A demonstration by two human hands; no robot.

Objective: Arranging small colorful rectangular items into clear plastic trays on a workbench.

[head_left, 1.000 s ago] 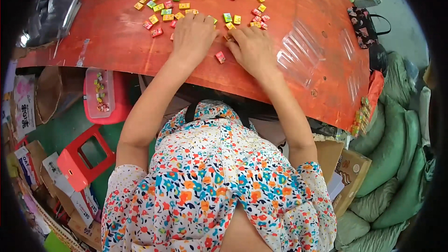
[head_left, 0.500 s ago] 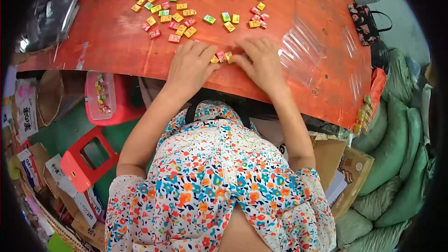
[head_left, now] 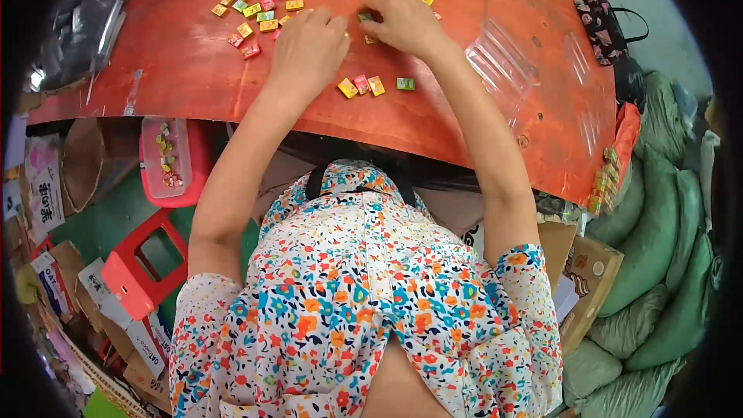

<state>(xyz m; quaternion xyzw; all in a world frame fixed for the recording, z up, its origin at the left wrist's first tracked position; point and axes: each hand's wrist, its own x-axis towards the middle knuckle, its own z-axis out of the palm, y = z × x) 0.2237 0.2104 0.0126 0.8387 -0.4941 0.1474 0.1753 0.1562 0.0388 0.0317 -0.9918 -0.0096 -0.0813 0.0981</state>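
Both hands work on the orange bench (head_left: pixel 193 77), side by side near its middle. The left hand (head_left: pixel 309 46) lies palm down, fingers curled over small sweets; what it grips cannot be told. The right hand (head_left: pixel 402 23) pinches a sweet (head_left: pixel 365 17) at its fingertips. Four sweets (head_left: pixel 371 85) lie in a row just nearer the front edge, between the forearms. More sweets (head_left: pixel 248 11) are scattered toward the far left corner.

Bare stretch of orange-red tabletop (head_left: pixel 186 70) left of the left hand (head_left: pixel 309 50) — open passage. Blocked ahead by scattered small coloured wrapped candies (head_left: pixel 255 8); clear plastic trays (head_left: pixel 503 54) lying beside the right hand (head_left: pixel 402 23).
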